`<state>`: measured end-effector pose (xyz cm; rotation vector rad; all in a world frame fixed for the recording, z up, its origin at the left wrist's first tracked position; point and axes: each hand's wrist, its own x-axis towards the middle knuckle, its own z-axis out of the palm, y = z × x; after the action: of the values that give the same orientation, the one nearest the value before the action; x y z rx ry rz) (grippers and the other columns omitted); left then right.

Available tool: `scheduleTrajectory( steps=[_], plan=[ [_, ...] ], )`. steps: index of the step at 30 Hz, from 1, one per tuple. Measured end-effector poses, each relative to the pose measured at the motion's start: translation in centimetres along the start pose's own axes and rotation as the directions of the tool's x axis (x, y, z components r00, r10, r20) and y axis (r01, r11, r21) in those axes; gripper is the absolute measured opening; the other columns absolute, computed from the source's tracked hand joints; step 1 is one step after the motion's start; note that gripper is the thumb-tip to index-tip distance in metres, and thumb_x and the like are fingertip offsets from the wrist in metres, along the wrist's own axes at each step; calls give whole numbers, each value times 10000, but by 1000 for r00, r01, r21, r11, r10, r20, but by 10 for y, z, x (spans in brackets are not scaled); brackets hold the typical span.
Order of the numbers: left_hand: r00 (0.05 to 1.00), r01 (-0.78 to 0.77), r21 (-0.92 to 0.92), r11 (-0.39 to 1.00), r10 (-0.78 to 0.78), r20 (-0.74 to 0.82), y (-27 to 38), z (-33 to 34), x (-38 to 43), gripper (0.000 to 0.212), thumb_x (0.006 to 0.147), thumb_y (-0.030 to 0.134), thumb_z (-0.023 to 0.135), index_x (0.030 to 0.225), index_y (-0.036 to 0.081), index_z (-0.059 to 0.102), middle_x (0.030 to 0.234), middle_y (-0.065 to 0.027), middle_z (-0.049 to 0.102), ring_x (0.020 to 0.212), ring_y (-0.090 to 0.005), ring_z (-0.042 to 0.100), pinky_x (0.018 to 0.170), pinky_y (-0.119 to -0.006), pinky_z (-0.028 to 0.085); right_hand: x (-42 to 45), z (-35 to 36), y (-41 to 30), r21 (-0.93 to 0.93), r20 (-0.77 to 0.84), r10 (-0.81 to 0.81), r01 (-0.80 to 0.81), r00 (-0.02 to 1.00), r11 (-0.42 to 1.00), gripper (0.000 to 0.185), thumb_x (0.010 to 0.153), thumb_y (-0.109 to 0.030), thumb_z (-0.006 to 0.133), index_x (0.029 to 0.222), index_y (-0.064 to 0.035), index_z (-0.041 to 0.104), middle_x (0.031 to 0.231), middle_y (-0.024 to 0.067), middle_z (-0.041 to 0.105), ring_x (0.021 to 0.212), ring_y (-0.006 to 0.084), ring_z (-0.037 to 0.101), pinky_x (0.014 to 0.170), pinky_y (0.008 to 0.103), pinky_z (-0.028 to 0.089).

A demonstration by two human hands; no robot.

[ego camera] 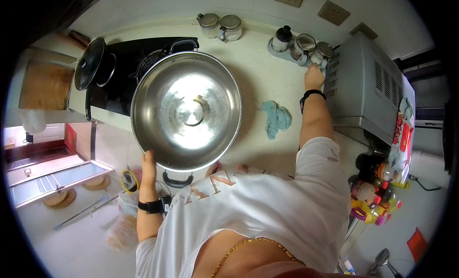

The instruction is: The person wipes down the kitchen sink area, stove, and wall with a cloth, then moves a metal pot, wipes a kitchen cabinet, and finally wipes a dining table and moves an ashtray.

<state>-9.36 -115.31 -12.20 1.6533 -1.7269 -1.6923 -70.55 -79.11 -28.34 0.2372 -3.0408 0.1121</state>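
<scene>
My left hand [148,168] grips the near-left rim of a large steel two-handled pot [186,111], its inside facing up at the camera; the fingers are mostly hidden beneath it. My right hand [314,76] reaches to the front edge of a grey condiment tray [285,56], with the fingers closed at a handle there; the exact grip is too small to tell. On that tray stand a black-capped jar [282,38] and two lidded glass jars [304,46]. A crumpled teal cloth [276,119] lies on the counter between the pot and my right arm.
A black gas hob [122,70] with a glass-lidded pan [89,64] is on the left. Two lidded jars [230,27] stand by the wall. A grey oven-like appliance [362,88] borders the right, bottles [373,202] below it. A wooden board [46,84] is at far left.
</scene>
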Motion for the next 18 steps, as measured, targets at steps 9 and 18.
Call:
scheduleTrajectory(
  steps=[9, 18],
  plan=[
    [1000, 7, -57, 998, -8, -8, -10, -6, 4, 448, 982, 350, 453, 1239, -15, 490, 1261, -104, 539, 1178, -214, 476, 1032, -346, 329, 6, -7, -23, 28, 134, 96, -100, 986, 995, 290, 899, -147, 508, 1127, 22, 569, 998, 228, 678, 896, 345, 683, 725, 444, 554],
    [999, -13, -75, 997, 16, 42, 5, 5, -9, 463, 977, 376, 456, 1225, -13, 491, 1217, -90, 539, 1117, -202, 488, 970, -332, 370, -121, -84, -44, 665, 491, -444, 7, 749, 747, 562, 846, -368, 662, 1326, -109, 526, 1060, 194, 655, 983, 353, 630, 885, 415, 493]
  ],
)
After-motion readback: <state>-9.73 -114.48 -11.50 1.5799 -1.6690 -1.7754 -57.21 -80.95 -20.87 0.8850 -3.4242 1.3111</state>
